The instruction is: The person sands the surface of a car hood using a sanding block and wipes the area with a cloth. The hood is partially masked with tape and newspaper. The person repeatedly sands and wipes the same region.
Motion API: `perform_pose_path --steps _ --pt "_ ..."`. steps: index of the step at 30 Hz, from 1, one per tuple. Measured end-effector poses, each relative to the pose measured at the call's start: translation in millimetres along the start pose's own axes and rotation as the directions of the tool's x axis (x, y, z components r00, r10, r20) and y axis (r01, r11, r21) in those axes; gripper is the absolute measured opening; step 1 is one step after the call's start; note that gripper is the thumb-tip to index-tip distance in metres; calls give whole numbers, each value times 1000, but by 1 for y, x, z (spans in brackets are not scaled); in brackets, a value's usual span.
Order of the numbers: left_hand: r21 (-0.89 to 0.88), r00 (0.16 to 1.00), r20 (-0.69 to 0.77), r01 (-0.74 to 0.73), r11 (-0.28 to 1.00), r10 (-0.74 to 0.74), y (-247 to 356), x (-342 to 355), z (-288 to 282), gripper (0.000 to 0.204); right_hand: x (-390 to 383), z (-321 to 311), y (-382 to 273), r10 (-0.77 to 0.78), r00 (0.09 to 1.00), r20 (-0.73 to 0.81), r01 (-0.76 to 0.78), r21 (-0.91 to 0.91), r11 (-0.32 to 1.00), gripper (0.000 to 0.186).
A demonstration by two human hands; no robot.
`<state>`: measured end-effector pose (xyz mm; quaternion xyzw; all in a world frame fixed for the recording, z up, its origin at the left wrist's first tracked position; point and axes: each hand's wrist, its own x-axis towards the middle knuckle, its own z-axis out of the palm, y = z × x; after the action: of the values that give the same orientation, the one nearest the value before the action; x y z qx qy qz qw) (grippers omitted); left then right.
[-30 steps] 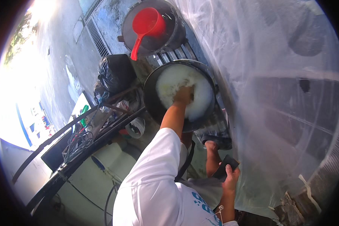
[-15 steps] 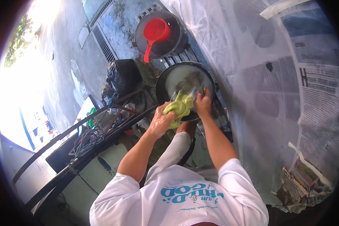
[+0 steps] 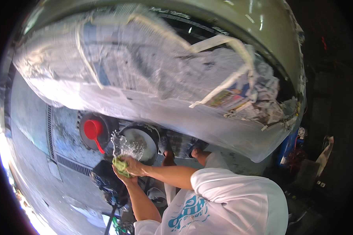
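Observation:
A wet yellow-green cloth (image 3: 120,166) is bunched up and squeezed between both my hands, at the near left side of a black bucket (image 3: 157,137). My right hand (image 3: 135,167) is closed over it from the right. Beneath, my left hand (image 3: 124,179) grips the cloth from the near side, its fingers partly hidden. Splashing water (image 3: 123,147) flies up between the cloth and the bucket, which holds cloudy liquid. Left of this bucket, a red dipper (image 3: 92,128) rests on a second dark round container (image 3: 110,124).
A vehicle (image 3: 259,23) masked with newspaper (image 3: 153,70), tape and plastic sheeting (image 3: 208,133) stretches across the far side. Black bags (image 3: 102,178) lie near my left hand. A floor drain grate (image 3: 72,164) runs at left. My feet (image 3: 198,149) stand right of the bucket.
The view has swung to the right, bringing the masked vehicle across the top. My hands have lifted the cloth out of the bucket and pressed together around it, and water now splashes.

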<state>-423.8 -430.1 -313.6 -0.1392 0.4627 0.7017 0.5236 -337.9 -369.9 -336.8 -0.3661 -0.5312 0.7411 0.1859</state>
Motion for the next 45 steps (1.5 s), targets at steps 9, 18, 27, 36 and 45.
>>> perform_pose_path --steps 9,18,27,36,45 --pt "48 886 426 -224 973 183 -7 -100 316 69 -144 -198 -308 -543 796 -267 502 -207 839 49" --pt "132 411 903 -536 834 122 -140 -167 653 59 -334 -387 -335 -448 315 -836 641 -161 751 42" --pt "-161 262 872 -645 -747 -414 -282 -203 663 58 -488 -419 -196 -34 -25 -999 509 -42 860 41" --pt "-308 142 766 -775 -552 -627 -447 -257 676 52 -524 -405 -161 116 -94 -989 504 53 862 36" --pt "183 229 834 -973 -141 -502 -392 -285 654 49 -541 -424 -201 37 -32 -999 450 18 893 25"
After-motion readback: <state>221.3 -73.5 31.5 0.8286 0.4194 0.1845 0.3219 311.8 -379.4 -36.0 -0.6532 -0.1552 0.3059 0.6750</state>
